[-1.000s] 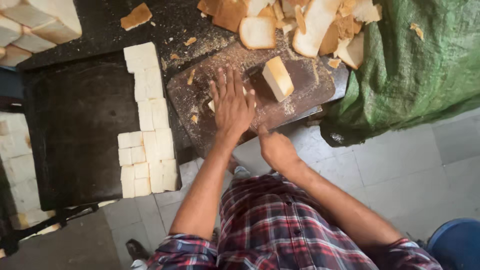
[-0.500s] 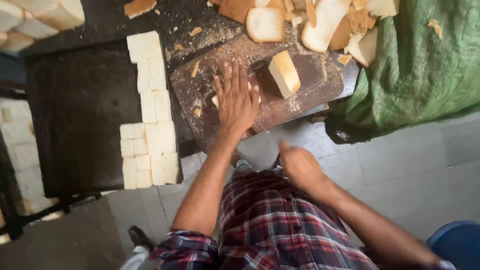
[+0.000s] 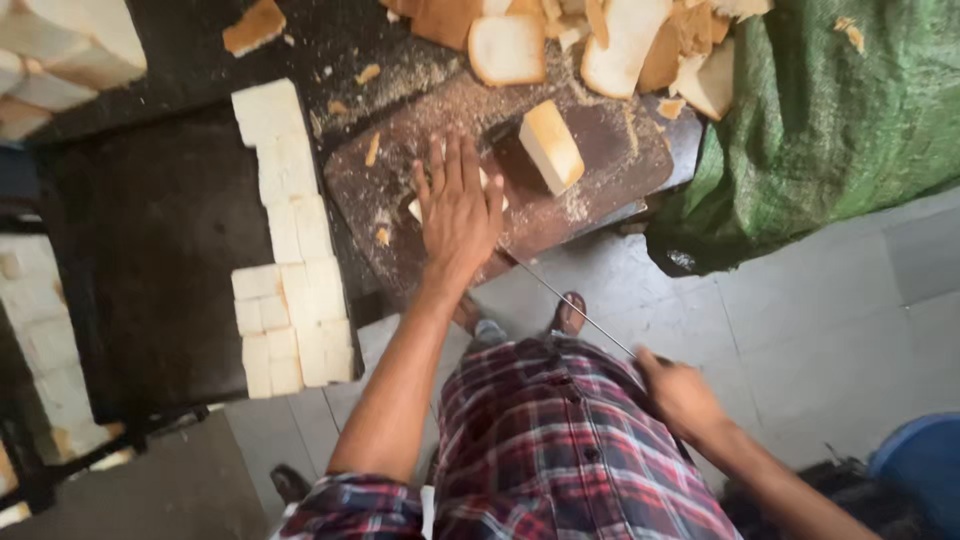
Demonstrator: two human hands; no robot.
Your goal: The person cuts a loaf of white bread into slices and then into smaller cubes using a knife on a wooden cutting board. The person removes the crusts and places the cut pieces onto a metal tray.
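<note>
Head view: slicing bread on a board.
Right hand [image 3: 682, 397] had drawn the long knife [image 3: 578, 312] back, fist closed; left hand [image 3: 459, 208] stayed spread flat on the bread [image 3: 420, 208].

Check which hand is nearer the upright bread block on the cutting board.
Left. The left hand lies flat on the cutting board, right beside the bread block. The right hand is pulled back off the board, near the person's hip, gripping a long thin blade.

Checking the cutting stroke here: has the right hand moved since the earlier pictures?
Yes. The right hand has drawn back from the brown cutting board toward the body, pulling the long thin blade. The left hand stays pressed on the board.
</note>
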